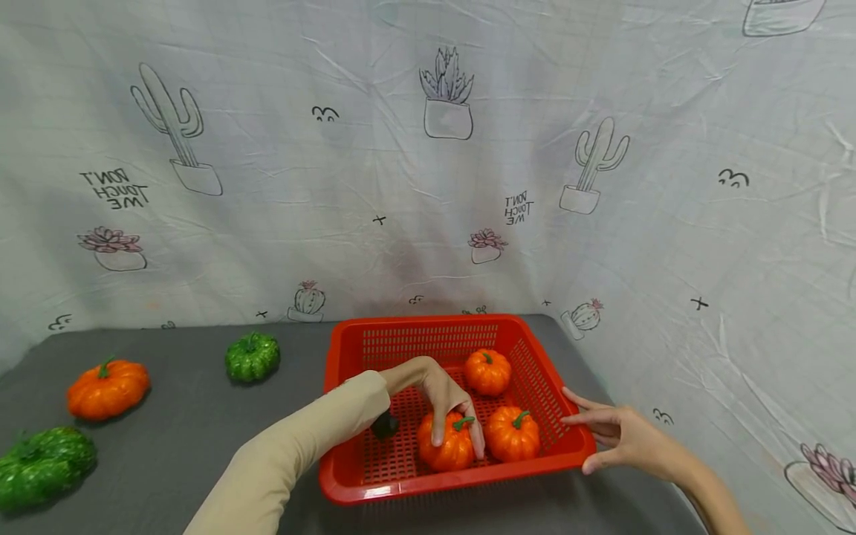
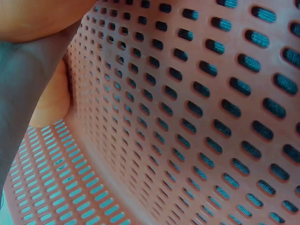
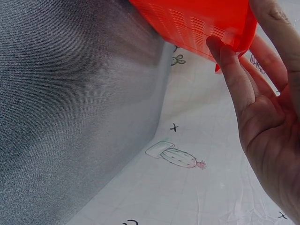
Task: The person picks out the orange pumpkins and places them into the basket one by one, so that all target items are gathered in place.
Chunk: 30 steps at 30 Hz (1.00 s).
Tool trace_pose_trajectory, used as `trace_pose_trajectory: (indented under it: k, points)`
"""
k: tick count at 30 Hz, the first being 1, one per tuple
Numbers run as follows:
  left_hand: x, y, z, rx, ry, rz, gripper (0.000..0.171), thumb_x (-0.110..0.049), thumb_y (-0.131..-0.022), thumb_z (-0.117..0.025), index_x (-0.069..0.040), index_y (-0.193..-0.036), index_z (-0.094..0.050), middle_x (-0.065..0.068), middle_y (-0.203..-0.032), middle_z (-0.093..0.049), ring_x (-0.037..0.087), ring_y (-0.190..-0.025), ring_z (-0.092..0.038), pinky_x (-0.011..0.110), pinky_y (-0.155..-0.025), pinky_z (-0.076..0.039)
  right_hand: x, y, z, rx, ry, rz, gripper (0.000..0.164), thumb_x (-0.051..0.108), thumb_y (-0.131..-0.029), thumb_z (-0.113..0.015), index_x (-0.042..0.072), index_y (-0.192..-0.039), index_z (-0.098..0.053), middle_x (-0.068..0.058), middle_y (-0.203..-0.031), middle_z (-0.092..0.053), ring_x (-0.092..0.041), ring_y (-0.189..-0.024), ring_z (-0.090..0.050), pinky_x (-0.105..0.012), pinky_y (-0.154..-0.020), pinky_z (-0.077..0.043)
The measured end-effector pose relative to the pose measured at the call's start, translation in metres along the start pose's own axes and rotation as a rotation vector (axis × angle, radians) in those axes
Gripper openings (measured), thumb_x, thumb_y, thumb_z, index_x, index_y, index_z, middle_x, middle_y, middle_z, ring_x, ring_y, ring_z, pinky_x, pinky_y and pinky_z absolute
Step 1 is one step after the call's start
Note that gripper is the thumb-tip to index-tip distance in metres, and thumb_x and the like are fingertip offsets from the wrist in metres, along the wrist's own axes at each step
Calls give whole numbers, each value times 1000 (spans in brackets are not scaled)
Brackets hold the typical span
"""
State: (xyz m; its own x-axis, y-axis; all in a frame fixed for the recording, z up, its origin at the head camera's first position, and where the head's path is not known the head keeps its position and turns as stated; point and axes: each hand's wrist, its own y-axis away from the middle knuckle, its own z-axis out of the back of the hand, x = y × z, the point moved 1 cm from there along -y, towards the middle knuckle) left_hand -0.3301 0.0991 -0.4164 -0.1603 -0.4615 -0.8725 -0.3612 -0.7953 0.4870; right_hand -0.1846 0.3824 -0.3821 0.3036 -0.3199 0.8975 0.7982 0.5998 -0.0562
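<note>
My left hand [image 1: 449, 390] reaches down into a red plastic basket [image 1: 388, 490], thumb and fingers around an orange pumpkin [image 1: 444, 455]. Two more orange pumpkins lie in the basket: a pumpkin [image 1: 513, 437] just right of the held one and a pumpkin [image 1: 487, 373] behind it. In the left wrist view the held pumpkin [image 2: 37, 18] shows at the top left, close to the slotted basket wall [image 2: 187, 117]. At the basket's right front corner, my right hand [image 1: 622, 438] holds the rim, thumb low and fingers spread along the side.
On the grey table [image 1: 180, 446] to the left lie an orange pumpkin [image 1: 108, 390], a green pumpkin [image 1: 252, 357] and another green pumpkin [image 1: 43, 467]. A white printed cloth [image 1: 361, 171] hangs behind and along the right side. A small dark object [image 1: 384, 425] shows beneath the left wrist.
</note>
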Motion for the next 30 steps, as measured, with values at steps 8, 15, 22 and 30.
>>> trace_pose_trajectory:
  k: [8, 15, 22, 30]
  points:
    - [4, -3, 2, 11, 89, -44, 68, 34, -82, -37, 12, -145, -27, 18, -149, -37, 7, -125, -47, 33, -108, -35, 0, 2, -1, 3, -12, 21, 53, 0, -79, -74, -17, -125, -53, 25, -145, -36, 2, -123, -46, -23, -89, -48]
    - [5, -3, 3, -16, 156, -29, 61, 30, -84, -36, 13, -142, -32, 7, -139, -50, 12, -113, -55, 34, -103, -41, 0, 1, -1, -1, -24, 20, 53, -1, -79, -73, -18, -125, -52, 25, -145, -36, 2, -122, -47, -24, -89, -49]
    - [4, -2, 2, -4, 119, -42, 60, 33, -81, -39, 17, -139, -32, -3, -122, -57, 11, -108, -56, 36, -102, -42, -1, 1, 0, 1, -22, 40, 53, -2, -79, -73, -19, -125, -52, 23, -147, -36, 1, -123, -47, -23, -89, -48]
    - [7, -6, 4, -57, -1, -75, 62, 34, -77, -49, 17, -135, -38, 0, -131, -53, 5, -121, -47, 27, -106, -35, 0, 0, -1, 7, -32, 19, 53, -2, -79, -73, -18, -125, -52, 25, -145, -36, 2, -121, -48, -24, -88, -49]
